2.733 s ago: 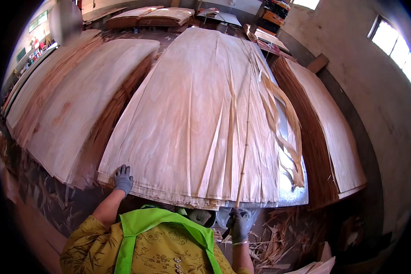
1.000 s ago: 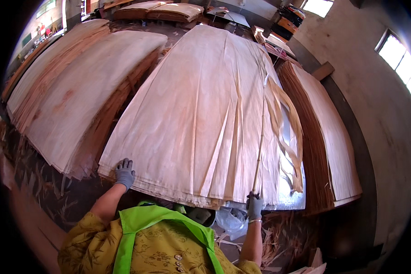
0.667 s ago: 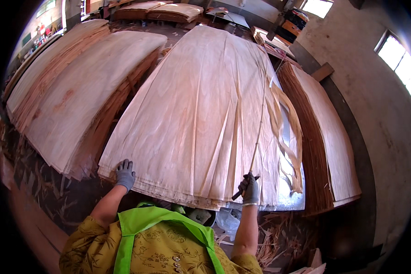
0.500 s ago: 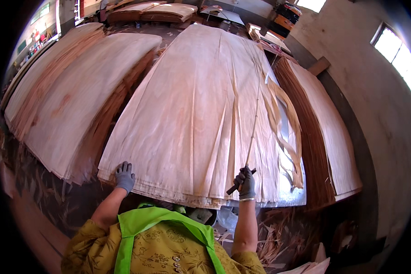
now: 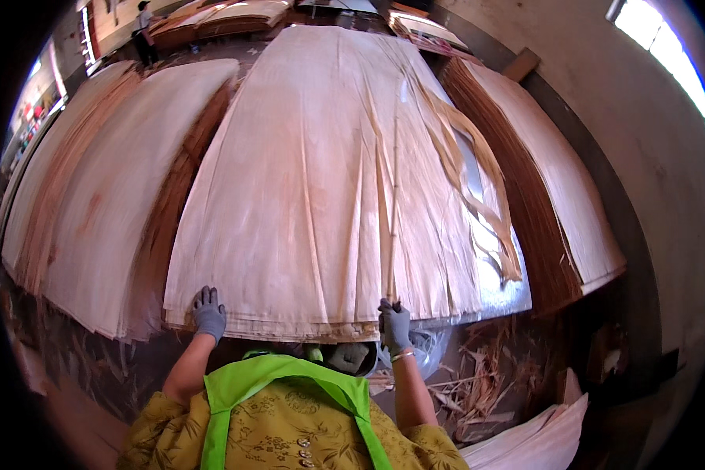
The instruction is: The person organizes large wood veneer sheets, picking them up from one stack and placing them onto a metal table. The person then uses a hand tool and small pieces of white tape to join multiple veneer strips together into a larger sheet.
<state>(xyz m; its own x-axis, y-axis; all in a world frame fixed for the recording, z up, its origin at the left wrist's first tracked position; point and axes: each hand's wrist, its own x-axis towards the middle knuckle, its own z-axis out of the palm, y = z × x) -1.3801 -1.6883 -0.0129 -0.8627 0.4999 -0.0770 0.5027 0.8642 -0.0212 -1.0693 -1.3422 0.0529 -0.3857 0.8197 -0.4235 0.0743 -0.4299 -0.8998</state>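
Observation:
A wide pale sheet of wood veneer [image 5: 274, 196] lies on a stack before me, with long folds running down its right half. My left hand [image 5: 209, 315], in a grey glove, rests with fingers stretched on the near left edge of the sheet. My right hand [image 5: 395, 325], gloved too, is closed around the near end of a long thin bamboo stick [image 5: 394, 204]. The stick reaches away over the folded part of the veneer. Curled tan veneer strips [image 5: 489, 160] lie at the right, partly over a shiny metal surface [image 5: 505, 294].
Veneer stacks stand to the left [image 5: 125, 172] and right [image 5: 540, 164]. More sheets [image 5: 227, 16] lie at the back, where a person [image 5: 143, 35] stands far left. Veneer scraps [image 5: 486, 384] litter the floor near my right arm, beside a clear plastic bag [image 5: 427, 351].
My right hand has drawn nearer to me and left, swinging the stick upright across the folds. The dark bar-like tool seen in that hand earlier no longer shows. My view has shifted slightly.

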